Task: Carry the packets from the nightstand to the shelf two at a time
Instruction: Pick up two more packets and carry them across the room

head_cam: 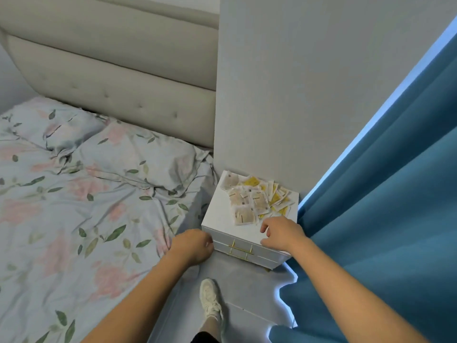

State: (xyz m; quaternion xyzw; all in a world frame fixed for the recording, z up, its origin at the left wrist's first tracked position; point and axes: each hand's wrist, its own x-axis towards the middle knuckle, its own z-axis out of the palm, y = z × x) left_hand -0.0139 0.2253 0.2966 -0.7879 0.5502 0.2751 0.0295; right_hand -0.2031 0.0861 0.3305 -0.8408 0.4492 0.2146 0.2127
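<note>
**Loose packets waiting on the nightstand**

The packets (257,200) lie in an overlapping heap on the nightstand (222,214), toward its back right. They look thin, light and slick, likely to slide off one another, so pinching one by a free edge seems best. The right hand (280,232) hovers just beside the nearest packet, fingers loosely curled, holding nothing. The left hand (191,246), curled and empty, hangs by the nightstand's front corner, beside the bed (74,194).
</note>
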